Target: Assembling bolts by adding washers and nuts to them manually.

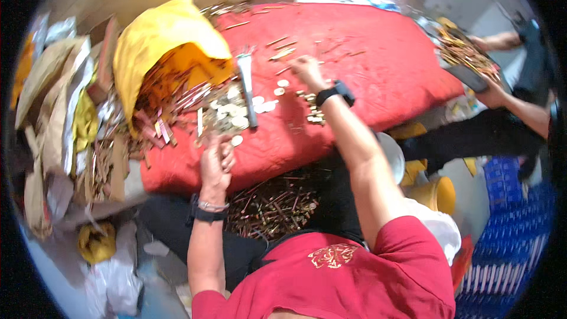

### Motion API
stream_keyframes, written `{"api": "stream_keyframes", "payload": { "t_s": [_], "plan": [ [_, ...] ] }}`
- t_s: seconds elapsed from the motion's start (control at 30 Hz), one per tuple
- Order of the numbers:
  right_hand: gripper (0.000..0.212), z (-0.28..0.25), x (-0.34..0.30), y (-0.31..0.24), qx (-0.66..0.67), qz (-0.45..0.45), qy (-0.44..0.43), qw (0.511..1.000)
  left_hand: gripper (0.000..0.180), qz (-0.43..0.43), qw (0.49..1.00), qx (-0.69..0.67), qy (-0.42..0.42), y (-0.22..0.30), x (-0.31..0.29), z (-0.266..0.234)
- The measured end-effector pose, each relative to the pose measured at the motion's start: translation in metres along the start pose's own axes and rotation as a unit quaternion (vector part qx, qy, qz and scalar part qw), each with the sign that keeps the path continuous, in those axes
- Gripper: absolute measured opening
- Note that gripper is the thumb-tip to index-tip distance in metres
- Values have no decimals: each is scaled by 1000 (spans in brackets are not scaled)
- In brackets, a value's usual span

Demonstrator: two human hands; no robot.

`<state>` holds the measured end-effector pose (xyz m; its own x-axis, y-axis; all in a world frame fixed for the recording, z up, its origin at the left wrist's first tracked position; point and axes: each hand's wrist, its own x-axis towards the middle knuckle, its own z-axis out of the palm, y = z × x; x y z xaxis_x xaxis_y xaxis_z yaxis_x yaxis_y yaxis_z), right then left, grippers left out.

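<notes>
My left hand is closed, fingers curled, at the near edge of a pile of pale round discs; whatever it holds is too small to make out. My right hand reaches over the red cloth, its fingers pinched together. A thin brownish stick lies right at those fingertips, and I cannot tell whether they grip it. Beyond it are several loose sticks. Small brass-coloured pieces sit in a group below my right wrist. Between my hands a long grey bar stretches beside the discs.
A yellow sack lies on its side at left, sticks spilling from its mouth. More sticks fill a dark space below the cloth's near edge. At right, another person's hands hold a tray of sticks. Blue crates stand lower right.
</notes>
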<state>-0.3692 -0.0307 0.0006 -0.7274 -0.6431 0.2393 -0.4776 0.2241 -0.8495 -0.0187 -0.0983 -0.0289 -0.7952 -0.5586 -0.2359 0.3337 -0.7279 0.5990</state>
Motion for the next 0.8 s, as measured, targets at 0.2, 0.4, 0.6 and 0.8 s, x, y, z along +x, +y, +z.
{"api": "stream_keyframes", "payload": {
  "t_s": [0.2,0.4,0.6,0.8],
  "plan": [
    [18,57,-130,-92,194,-52,-129,971,32,99,992,-78,28,1,2,0],
    [16,67,-183,-126,116,-156,-111,975,30,113,992,-56,-18,17,-2,-19],
    [14,49,-212,-143,105,-107,-120,981,18,87,975,-197,-51,18,-11,3],
    [15,64,-225,-147,64,-139,-132,979,28,93,969,-211,-83,19,-10,-26]
  ]
}}
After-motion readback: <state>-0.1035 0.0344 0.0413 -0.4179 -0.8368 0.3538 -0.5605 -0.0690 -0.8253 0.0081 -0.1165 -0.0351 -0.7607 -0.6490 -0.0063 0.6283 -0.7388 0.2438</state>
